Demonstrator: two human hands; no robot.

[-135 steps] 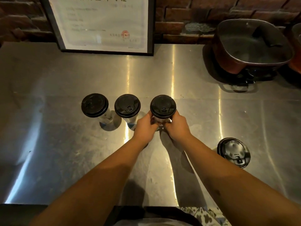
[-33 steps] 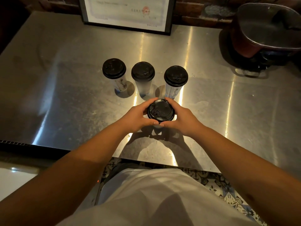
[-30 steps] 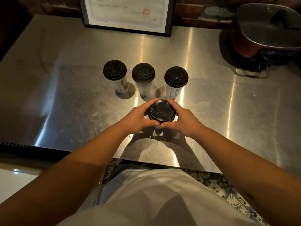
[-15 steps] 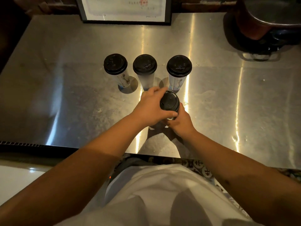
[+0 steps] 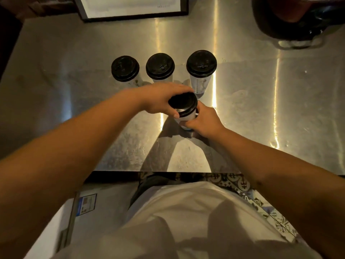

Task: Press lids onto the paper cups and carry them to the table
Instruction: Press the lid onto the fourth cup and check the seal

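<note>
A fourth paper cup with a black lid stands on the steel counter, nearer to me than the others. My left hand curls over the lid's rim from the left, thumb at its front edge. My right hand grips the cup's white wall from the right. Behind them stand three lidded cups in a row: left cup, middle cup, right cup.
A framed document leans at the back of the counter. A dark pot sits at the back right. The counter's front edge runs just before my body, with patterned floor tiles below.
My left hand has shifted from beside the lid to over its rim. My right hand has dropped to the cup's wall. The camera has tipped further downward.
</note>
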